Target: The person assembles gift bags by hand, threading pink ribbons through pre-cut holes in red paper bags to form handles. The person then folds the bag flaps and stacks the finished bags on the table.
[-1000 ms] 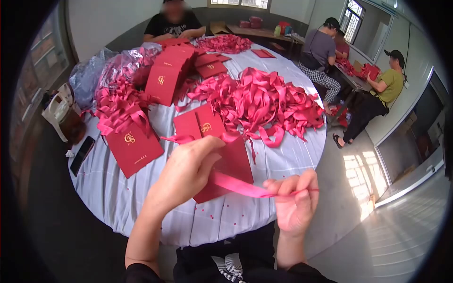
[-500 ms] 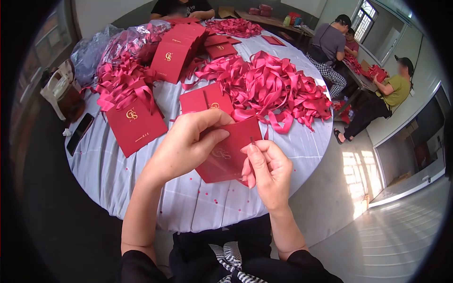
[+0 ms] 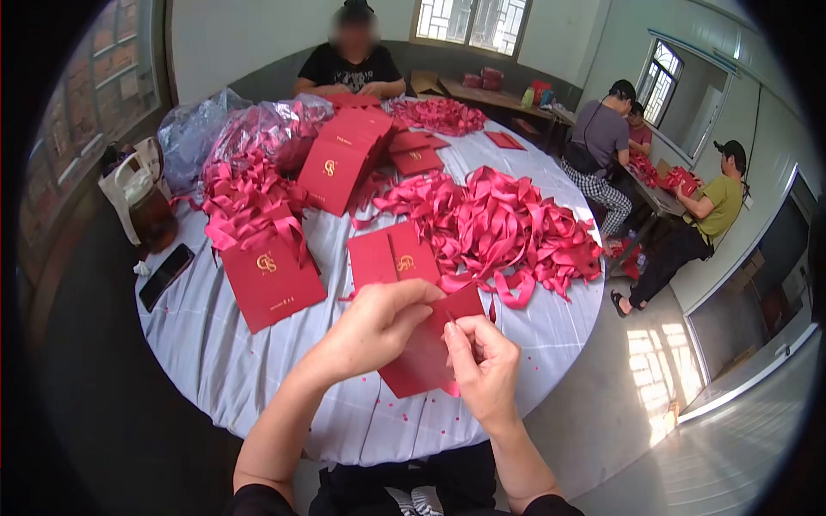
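Note:
Near the front of the round table I hold a red card sleeve (image 3: 422,365). My left hand (image 3: 379,327) pinches its upper left edge between thumb and fingers. My right hand (image 3: 483,365) is closed at its upper right side, on a thin dark red ribbon end (image 3: 451,318). Just behind lies another red sleeve with gold letters (image 3: 385,254). A big heap of pink-red ribbons (image 3: 508,228) lies behind my right hand. To the left, a flat red sleeve (image 3: 271,288) lies partly under more ribbons (image 3: 249,202).
A phone (image 3: 167,277) and a bag with a jug (image 3: 138,202) are at the left edge. Stacked red sleeves (image 3: 344,155) and plastic bags (image 3: 194,138) stand farther back. One person sits across the table (image 3: 551,344); others work at the right.
The view has tilted up, so the table and my hands appear lower and more of the person opposite shows. Both hands still hold the sleeve.

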`<state>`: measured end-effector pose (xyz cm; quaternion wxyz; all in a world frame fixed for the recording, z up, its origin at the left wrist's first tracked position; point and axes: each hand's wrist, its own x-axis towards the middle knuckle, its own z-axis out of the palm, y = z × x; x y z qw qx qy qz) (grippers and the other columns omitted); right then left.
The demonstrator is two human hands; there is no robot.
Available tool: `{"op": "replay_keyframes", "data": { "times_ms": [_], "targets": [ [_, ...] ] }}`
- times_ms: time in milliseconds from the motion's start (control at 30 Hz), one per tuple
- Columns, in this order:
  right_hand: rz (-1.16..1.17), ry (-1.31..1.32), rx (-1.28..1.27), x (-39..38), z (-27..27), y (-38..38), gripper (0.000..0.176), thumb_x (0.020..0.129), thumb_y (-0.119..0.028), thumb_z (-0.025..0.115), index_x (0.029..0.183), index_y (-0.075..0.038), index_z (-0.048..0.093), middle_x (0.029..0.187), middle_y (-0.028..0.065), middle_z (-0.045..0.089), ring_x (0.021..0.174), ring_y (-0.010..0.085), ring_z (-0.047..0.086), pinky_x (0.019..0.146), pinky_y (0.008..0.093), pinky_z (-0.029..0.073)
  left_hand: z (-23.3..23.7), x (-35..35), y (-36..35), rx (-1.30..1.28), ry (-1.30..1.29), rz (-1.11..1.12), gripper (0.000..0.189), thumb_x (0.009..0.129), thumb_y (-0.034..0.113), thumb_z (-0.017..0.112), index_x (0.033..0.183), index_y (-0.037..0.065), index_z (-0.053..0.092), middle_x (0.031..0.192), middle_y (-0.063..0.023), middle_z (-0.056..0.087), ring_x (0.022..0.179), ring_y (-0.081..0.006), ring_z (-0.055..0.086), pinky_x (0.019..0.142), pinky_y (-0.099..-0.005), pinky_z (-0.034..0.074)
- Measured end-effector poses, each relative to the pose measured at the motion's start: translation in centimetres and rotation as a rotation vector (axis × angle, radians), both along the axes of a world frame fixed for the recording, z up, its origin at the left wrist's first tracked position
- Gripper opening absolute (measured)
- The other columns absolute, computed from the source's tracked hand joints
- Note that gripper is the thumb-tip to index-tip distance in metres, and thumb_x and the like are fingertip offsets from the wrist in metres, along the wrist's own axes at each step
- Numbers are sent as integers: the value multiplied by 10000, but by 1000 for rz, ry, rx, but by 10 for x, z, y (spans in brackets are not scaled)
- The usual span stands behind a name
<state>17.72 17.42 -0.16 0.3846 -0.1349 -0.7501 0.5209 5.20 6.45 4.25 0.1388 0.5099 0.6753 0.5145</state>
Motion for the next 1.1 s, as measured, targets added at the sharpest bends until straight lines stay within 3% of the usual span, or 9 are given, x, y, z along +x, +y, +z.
{"op": "replay_keyframes", "data": {
  "times_ms": [200,233,433,533,633,767,900,1033,1100],
  "targets": [
    [-32,8,119,1,7,0,102,865,-34,626,784,7,581,582,65,536,495,81,495,469,262,396,0,7,0,17,80,38,184,847,-27,580,1027,-44,612,811,-126,650,752,-153,629,711,-288,508],
    [-49,12,158,2,8,0,106,863,-36,628,778,6,580,580,75,537,488,92,503,466,270,402,-2,8,1,88,107,21,216,828,-4,552,1032,-42,612,788,-230,636,749,-353,658,651,-364,501],
    [-194,-6,394,7,18,-3,105,824,-32,627,737,-18,570,641,166,598,530,309,597,475,376,445,4,27,3,45,311,69,265,786,-36,593,1051,-21,601,847,-204,644,792,-358,655,668,-376,515],
    [-140,-77,238,10,17,-2,120,838,-11,590,721,-6,565,599,160,589,505,264,615,474,356,453,5,29,3,54,382,41,305,778,-29,580,1083,-23,575,874,-212,638,812,-367,646,679,-400,512],
    [-28,2,139,9,8,6,94,856,-29,591,775,15,572,563,119,505,513,82,486,474,289,405,2,33,6,55,414,28,299,784,-41,565,1082,-27,575,867,-193,643,789,-353,654,670,-392,525],
    [168,-87,-204,15,15,12,174,937,-69,516,840,46,603,707,1,620,668,45,531,576,242,456,4,38,6,40,473,8,242,808,-27,557,1048,-37,572,851,-192,637,759,-347,648,643,-395,513],
    [190,-64,-178,15,14,10,172,941,-100,551,865,43,609,701,7,621,646,40,531,556,232,444,7,37,5,48,486,17,219,821,-25,541,1038,-31,570,844,-191,634,746,-355,638,630,-395,501],
    [98,-150,141,24,19,14,104,890,-126,634,889,-22,625,701,131,632,599,230,640,563,328,490,15,41,-3,-13,496,3,221,822,-19,554,1043,-18,572,836,-191,635,751,-364,630,632,-397,498],
    [-27,-46,250,23,12,11,119,850,-121,682,897,-36,613,714,99,636,587,232,634,558,331,492,15,44,-5,-34,526,18,212,818,-25,559,1030,-14,577,824,-183,634,748,-356,634,627,-399,495]
  ]
}}
